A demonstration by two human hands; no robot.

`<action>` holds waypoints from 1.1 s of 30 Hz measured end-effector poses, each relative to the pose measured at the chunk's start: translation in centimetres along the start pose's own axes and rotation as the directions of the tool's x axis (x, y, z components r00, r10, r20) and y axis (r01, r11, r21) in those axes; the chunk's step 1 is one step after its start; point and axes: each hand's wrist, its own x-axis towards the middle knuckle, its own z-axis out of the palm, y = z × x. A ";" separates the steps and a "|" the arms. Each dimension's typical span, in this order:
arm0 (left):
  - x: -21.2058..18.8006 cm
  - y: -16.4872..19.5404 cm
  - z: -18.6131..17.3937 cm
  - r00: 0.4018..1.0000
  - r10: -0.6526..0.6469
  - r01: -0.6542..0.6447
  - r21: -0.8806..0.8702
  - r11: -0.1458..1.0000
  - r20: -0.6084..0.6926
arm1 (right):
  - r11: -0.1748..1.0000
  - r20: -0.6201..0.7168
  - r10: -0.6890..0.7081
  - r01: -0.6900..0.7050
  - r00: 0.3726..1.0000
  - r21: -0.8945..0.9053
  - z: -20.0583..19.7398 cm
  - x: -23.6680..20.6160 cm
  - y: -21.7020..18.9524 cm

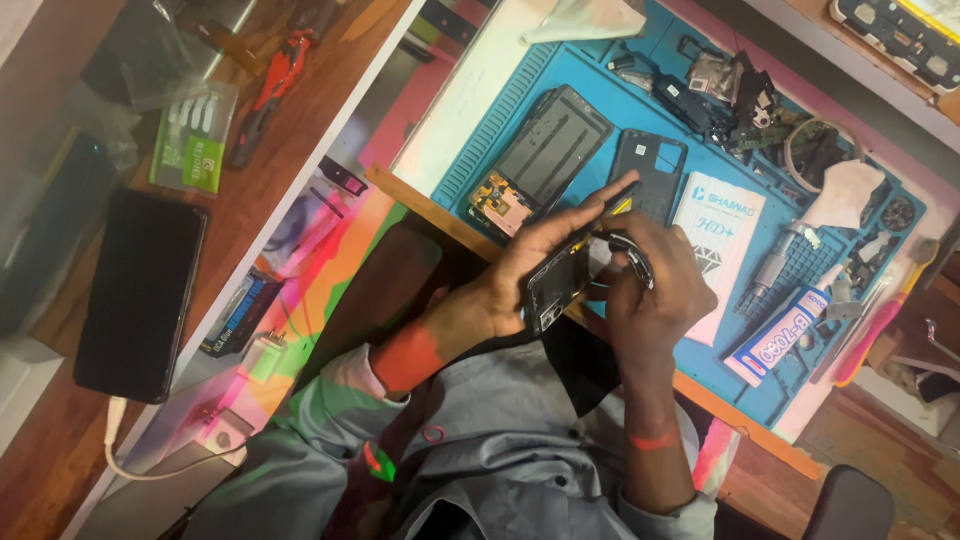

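Mid-frame, left hand (540, 255) clasped round an opened phone (562, 275), right hand (650, 280) pinching a thin tool (632, 255) against it, above the blue mat (560, 60).

A single head-worn camera looks steeply down, tilted, close over the blue work mat (560, 60) and desk edge.

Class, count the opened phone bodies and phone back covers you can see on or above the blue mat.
3: one phone frame in the left hand, one opened phone on the blue mat, one back cover beside it. Others may be hidden.

sleeves: grey, pushed up | wrist: thin band | hands: bare
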 end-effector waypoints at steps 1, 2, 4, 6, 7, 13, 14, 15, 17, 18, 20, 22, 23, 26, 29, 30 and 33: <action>0.0 0.0 -0.1 1.000 0.001 -0.001 -0.005 1.000 0.013 | 1.000 0.000 -0.022 0.022 1.000 0.009 0.0 0.0 -0.1; 0.0 0.0 -0.1 1.000 0.001 -0.001 -0.010 1.000 0.026 | 0.999 0.000 -0.043 0.043 0.999 0.019 0.0 0.0 -0.2; -0.1 0.1 -0.2 0.999 -0.002 0.002 -0.010 1.000 0.042 | 0.998 0.004 -0.063 0.063 0.998 0.019 -0.1 0.1 -0.3; -0.2 0.1 -0.1 0.999 -0.006 0.006 -0.002 1.000 0.045 | 0.998 0.015 -0.058 0.058 0.998 0.003 -0.2 0.3 -0.3; -0.3 0.2 0.0 0.998 -0.014 0.014 -0.002 1.000 0.060 | 0.999 0.014 -0.048 0.048 0.999 0.000 -0.2 0.3 -0.3; -0.2 0.3 0.4 0.999 -0.036 0.036 -0.011 0.999 -0.029 | 1.000 0.002 -0.015 0.015 1.000 0.025 -0.3 0.4 -0.5; -0.1 0.2 0.4 0.998 -0.034 0.033 -0.010 0.999 -0.054 | 1.000 0.008 0.019 -0.019 1.000 0.014 -0.3 0.5 -0.5; -0.1 0.2 0.4 0.996 -0.031 0.031 -0.009 0.999 -0.078 | 0.999 0.014 0.052 -0.052 0.999 0.002 -0.3 0.5 -0.4; -0.1 0.1 0.3 0.992 -0.021 0.025 -0.030 0.999 0.126 | 1.000 0.008 0.002 -0.002 1.000 0.025 -0.4 0.5 -0.3; -0.1 0.1 0.2 0.974 -0.011 0.021 -0.041 0.999 0.225 | 0.999 0.003 -0.022 0.022 1.000 0.038 -0.3 0.5 -0.3; -0.1 0.1 0.2 0.994 0.002 0.002 -0.031 1.000 0.113 | 0.999 -0.007 -0.046 0.046 0.999 0.019 -0.3 0.5 -0.1; 0.0 0.1 0.2 1.000 -0.008 0.008 -0.003 1.000 0.017 | 0.999 -0.010 -0.045 0.045 0.999 0.013 -0.2 0.5 0.1; 0.0 0.1 0.1 1.000 -0.023 0.023 0.017 1.000 -0.021 | 0.999 -0.005 -0.032 0.032 0.999 0.015 -0.3 0.5 0.2; 0.0 0.1 0.1 0.997 0.006 -0.004 -0.019 1.000 0.073 | 0.998 -0.008 -0.030 0.031 1.000 0.055 -0.2 0.4 0.4; 0.0 0.1 -0.1 0.999 0.010 -0.010 0.015 1.000 0.052 | 0.999 -0.005 -0.024 0.024 1.000 0.035 -0.2 0.3 0.5; -0.1 0.1 -0.2 1.000 0.002 -0.003 0.045 0.999 0.010 | 1.000 0.001 -0.019 0.019 1.000 0.014 -0.2 0.3 0.4; 0.0 0.0 -0.3 0.985 0.025 -0.015 -0.055 0.998 0.174 | 1.000 -0.004 -0.009 0.009 1.000 0.003 -0.2 0.3 0.3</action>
